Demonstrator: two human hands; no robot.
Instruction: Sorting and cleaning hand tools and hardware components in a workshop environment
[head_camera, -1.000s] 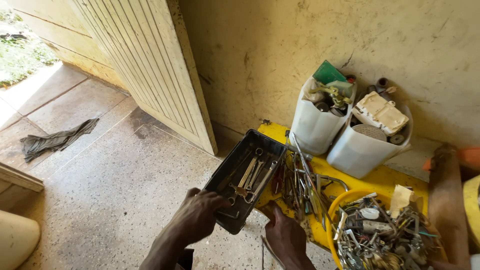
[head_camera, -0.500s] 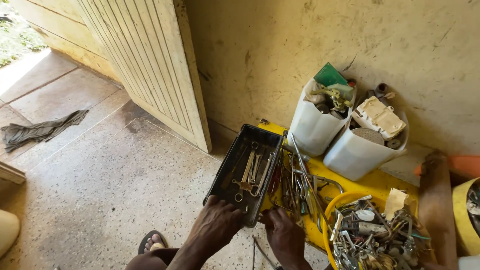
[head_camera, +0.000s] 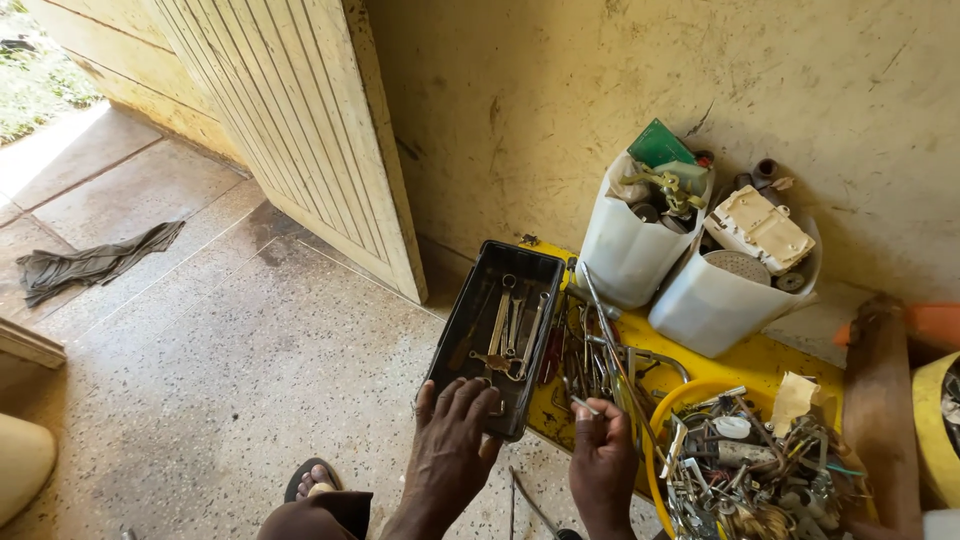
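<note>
Rag (head_camera: 95, 262) on the floor lies far left by the open wooden door (head_camera: 300, 130), well apart from the work; nearer the person a sandalled foot (head_camera: 315, 480) shows at the bottom edge. Compared with a moment ago the view has swung in closer and the left hand (head_camera: 452, 440) has settled on the near end of the black tray (head_camera: 500, 330), fingers spread over its rim and gripping it, where earlier it was only coming up to the corner. The tray sits partly on the yellow board (head_camera: 770, 365), a few spanners (head_camera: 512, 330) lying loose in it. Just beside it, the right hand (head_camera: 600, 450) has lifted slightly and now pinches a thin metal piece (head_camera: 583, 405) between fingertips, above the heap of long tools (head_camera: 600, 350) on the board. So the tray looks steadied, and sorting between heap and tray seems under way. Further right stand two cut white jugs (head_camera: 680, 270) stuffed with odds and ends against the wall, then a yellow basin (head_camera: 665, 420) full of tangled metal scrap, and a wooden plank (head_camera: 880, 400) at the far right
</note>
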